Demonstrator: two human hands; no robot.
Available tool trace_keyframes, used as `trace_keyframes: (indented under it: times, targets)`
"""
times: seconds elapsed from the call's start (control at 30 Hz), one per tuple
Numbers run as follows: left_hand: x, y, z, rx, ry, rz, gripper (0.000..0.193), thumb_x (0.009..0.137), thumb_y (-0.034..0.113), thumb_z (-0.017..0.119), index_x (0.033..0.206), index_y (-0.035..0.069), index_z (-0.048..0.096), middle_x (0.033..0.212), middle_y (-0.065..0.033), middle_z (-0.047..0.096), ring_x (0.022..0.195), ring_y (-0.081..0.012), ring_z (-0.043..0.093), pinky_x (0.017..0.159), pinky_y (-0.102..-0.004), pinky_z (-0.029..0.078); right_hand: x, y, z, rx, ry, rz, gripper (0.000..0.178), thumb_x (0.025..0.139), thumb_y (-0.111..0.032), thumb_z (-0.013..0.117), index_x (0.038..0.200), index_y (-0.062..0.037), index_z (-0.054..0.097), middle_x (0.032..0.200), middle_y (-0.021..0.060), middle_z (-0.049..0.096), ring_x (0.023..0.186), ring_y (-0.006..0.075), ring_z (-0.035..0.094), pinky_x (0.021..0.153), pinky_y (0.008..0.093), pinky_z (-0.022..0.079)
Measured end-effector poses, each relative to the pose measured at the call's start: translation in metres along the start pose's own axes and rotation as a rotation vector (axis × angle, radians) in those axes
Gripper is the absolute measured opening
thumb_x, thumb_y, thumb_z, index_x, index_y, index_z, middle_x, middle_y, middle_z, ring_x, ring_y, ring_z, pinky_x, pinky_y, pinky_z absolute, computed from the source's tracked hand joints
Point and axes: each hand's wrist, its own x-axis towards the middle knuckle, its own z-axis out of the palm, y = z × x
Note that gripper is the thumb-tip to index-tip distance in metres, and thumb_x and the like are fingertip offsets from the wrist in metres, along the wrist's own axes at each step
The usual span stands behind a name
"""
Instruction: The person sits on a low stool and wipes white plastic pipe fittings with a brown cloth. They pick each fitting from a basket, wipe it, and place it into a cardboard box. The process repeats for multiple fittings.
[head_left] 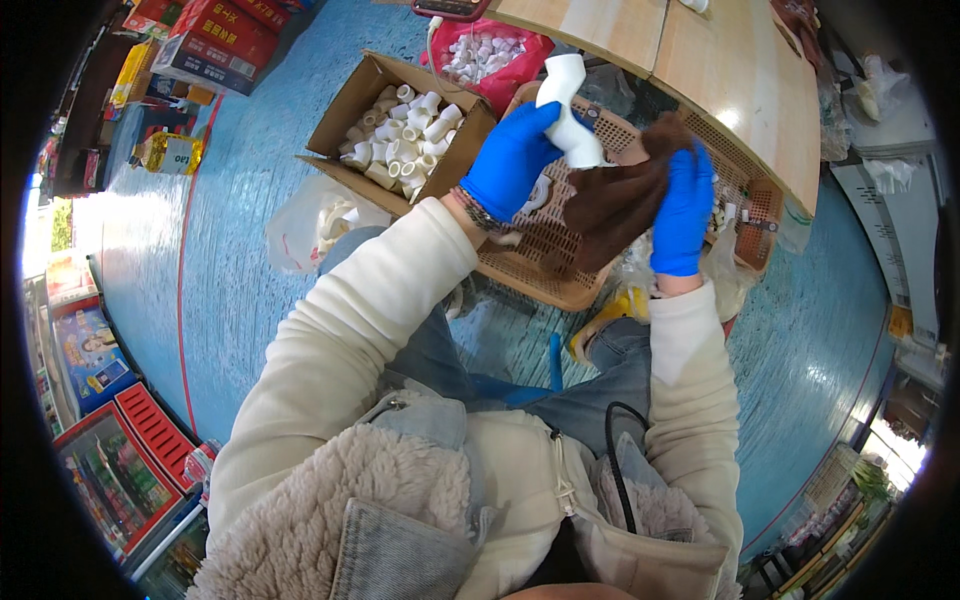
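Observation:
My left hand (515,160), in a blue glove, grips a white curved plastic pipe fitting (562,88) and holds it up over a tan plastic basket (535,272). A brown cloth (620,200) hangs from my right hand (684,212), also blue-gloved, its fingers closed on the cloth's upper right part. The cloth's left edge is close to the lower end of the fitting; whether they touch I cannot tell. Part of the basket's inside is hidden behind the cloth and my hands. A few white pieces show in the basket beside my left hand.
Left of the basket stands an open cardboard box (335,115) of white pipe fittings. Behind it is a pink bag (520,50) of smaller white pieces. A wooden table (735,75) spans the far right. A clear plastic bag (290,235) lies on the blue floor (250,170).

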Motion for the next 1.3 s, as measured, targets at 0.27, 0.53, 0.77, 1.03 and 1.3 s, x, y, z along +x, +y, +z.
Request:
trace_keyframes:
  times: [0.27, 0.53, 0.77, 1.03, 1.3]
  targets:
    - [-0.003, -0.026, -0.002, 0.303, 0.083, -0.016, 0.043, 0.095, 0.04, 0.039, 0.118, 0.005, 0.047, 0.094, -0.0099, 0.058, 0.084, -0.0176, 0.059, 0.075, -0.0275, 0.049, -0.002, -0.014, 0.007, -0.127, -0.216, -0.363, 0.032, 0.085, -0.019, 0.055, 0.114, -0.0064, 0.057, 0.119, 0.0114, 0.054, 0.109, 0.0274, 0.051, 0.092, 0.0362, 0.041]
    - [-0.014, -0.037, 0.002, 0.329, 0.072, -0.18, 0.043, 0.094, 0.044, 0.04, 0.103, 0.008, 0.06, 0.081, -0.0062, 0.06, 0.07, -0.0135, 0.057, 0.056, -0.0251, 0.046, 0.016, 0.005, -0.002, -0.442, -0.142, -0.147, 0.032, 0.087, -0.025, 0.054, 0.111, -0.0036, 0.058, 0.106, 0.018, 0.06, 0.097, 0.029, 0.057, 0.085, 0.0317, 0.043]
    - [-0.007, -0.013, 0.002, -0.175, -0.103, -0.322, 0.049, 0.091, 0.047, 0.043, 0.115, 0.005, 0.049, 0.088, -0.0083, 0.057, 0.066, -0.0163, 0.054, 0.054, -0.0262, 0.046, 0.029, 0.015, -0.022, 0.092, 0.048, 0.166, 0.042, 0.091, -0.031, 0.051, 0.115, 0.0034, 0.054, 0.111, 0.0118, 0.059, 0.097, 0.0185, 0.054, 0.086, 0.0287, 0.041]
    - [-0.007, -0.013, -0.007, 0.047, -0.076, -0.154, 0.041, 0.092, 0.035, 0.047, 0.12, 0.006, 0.046, 0.095, -0.0078, 0.058, 0.078, -0.02, 0.057, 0.063, -0.0311, 0.05, 0.013, -0.014, -0.008, -0.035, 0.069, -0.155, 0.038, 0.086, -0.022, 0.06, 0.116, 0.0, 0.054, 0.115, 0.0116, 0.054, 0.106, 0.0223, 0.05, 0.092, 0.0307, 0.04]
    - [-0.012, -0.037, -0.011, 1.039, -0.308, 0.273, 0.038, 0.091, 0.024, 0.051, 0.124, 0.007, 0.042, 0.106, -0.0079, 0.056, 0.094, -0.0187, 0.056, 0.079, -0.0311, 0.048, -0.007, -0.019, 0.015, -0.708, -0.28, -0.581, 0.035, 0.071, -0.014, 0.068, 0.106, -0.0155, 0.065, 0.109, 0.0054, 0.054, 0.1, 0.0272, 0.049, 0.086, 0.0346, 0.043]
